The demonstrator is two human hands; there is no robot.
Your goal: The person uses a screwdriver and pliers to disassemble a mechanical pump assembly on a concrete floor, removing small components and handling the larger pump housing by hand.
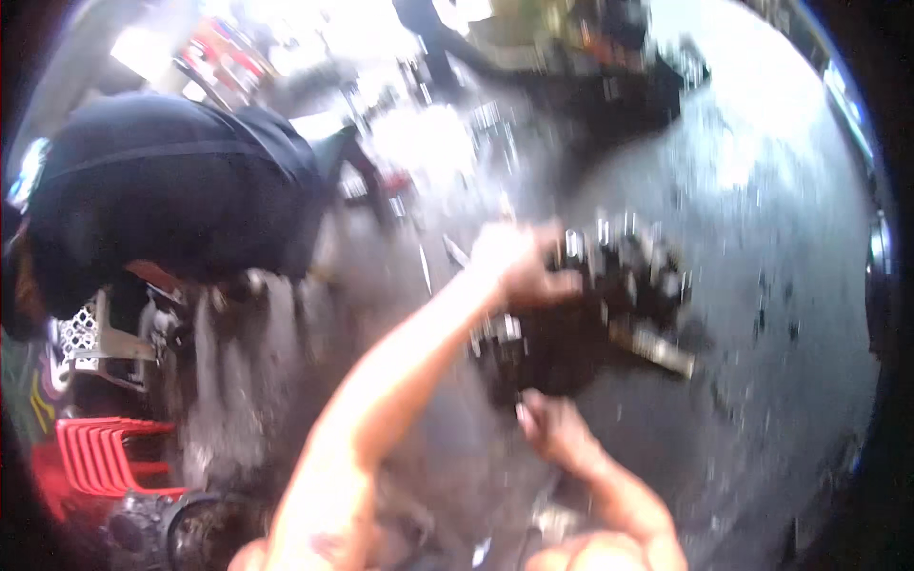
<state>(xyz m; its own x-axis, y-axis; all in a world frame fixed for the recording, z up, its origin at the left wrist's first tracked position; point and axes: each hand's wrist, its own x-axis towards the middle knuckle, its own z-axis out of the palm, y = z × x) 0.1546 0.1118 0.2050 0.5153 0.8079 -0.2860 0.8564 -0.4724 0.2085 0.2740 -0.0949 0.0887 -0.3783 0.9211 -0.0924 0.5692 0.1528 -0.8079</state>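
The picture is smeared by motion. In front of me on the floor stands a dark, greasy mechanical assembly (562, 352), with several shiny metal parts along its top; it looks like part of an engine. My left hand (524, 264) reaches over its far left side, thumb and fingers apart, with nothing plainly held. Closer to me, my right hand (562, 433) is at the near edge of the assembly. Its fingers are curled together, and a small bright spot shows at their tips; what they hold is too blurred to name. A pale, bar-like piece (652, 347) juts from the assembly's right side.
A person in dark clothing (181, 181) bends over at the left. Below them are a red plastic stool (109, 455), a pale perforated chair (100, 338) and a round metal housing (205, 528). Another large dark machine (590, 95) stands at the back. The grey floor (781, 314) looks wet or oily.
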